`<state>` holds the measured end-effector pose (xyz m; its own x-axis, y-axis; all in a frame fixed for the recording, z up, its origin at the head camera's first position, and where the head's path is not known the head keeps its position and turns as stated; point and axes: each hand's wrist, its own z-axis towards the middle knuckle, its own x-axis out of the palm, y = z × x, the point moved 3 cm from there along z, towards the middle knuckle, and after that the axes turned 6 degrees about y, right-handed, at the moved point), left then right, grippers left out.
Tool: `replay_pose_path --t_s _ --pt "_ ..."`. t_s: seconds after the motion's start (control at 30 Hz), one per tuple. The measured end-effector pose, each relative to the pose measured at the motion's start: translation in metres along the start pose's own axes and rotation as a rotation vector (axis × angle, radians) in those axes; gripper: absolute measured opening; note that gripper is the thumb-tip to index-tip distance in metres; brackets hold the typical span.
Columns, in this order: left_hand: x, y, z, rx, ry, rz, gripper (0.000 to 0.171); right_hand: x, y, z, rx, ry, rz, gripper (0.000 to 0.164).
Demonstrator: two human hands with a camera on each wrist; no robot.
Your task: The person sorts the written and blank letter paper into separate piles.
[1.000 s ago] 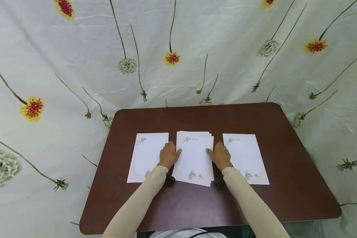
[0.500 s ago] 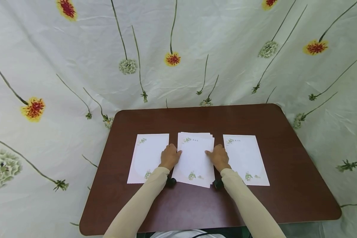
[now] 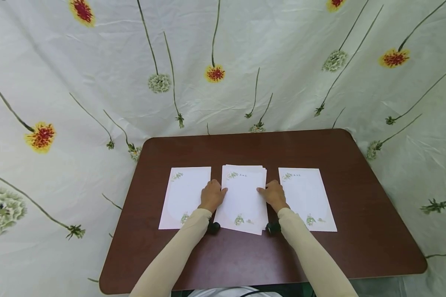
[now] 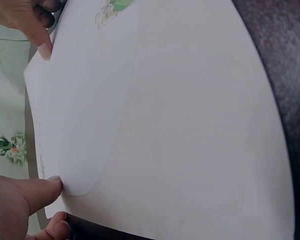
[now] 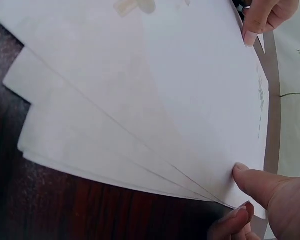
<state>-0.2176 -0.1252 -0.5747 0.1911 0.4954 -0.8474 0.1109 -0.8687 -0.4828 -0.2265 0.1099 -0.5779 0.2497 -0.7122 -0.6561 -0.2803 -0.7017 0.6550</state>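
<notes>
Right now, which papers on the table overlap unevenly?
The middle stack, between left hand and right hand: its sheets fan out. The left paper and right paper show single outlines.

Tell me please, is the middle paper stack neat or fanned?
Fanned: the paper stack shows several separate corners in the right wrist view.

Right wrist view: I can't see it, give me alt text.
The right hand, at lower right, pinches the edge of a stack of white paper, thumb on top. The left hand, at top right, grips the opposite edge. The stack's edges fan out toward lower left over a dark table; pale cloth shows at far right.
</notes>
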Motion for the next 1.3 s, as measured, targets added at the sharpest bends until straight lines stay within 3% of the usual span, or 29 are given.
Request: replay_pose_path --t_s 0.4,0.8,1.3 --pt "0.0 -0.001 -0.001 -0.002 -0.003 -0.006 0.031 0.0 -0.001 0.004 -0.072 -0.012 0.036 0.024" --pt "0.002 0.0 0.002 0.007 -0.017 0.017 0.031 -0.005 0.004 0.003 -0.215 0.022 -0.021 0.022" --pt "0.005 0.002 0.005 0.031 -0.072 -0.084 0.029 -0.015 0.011 0.004 -0.287 0.012 0.099 0.03"
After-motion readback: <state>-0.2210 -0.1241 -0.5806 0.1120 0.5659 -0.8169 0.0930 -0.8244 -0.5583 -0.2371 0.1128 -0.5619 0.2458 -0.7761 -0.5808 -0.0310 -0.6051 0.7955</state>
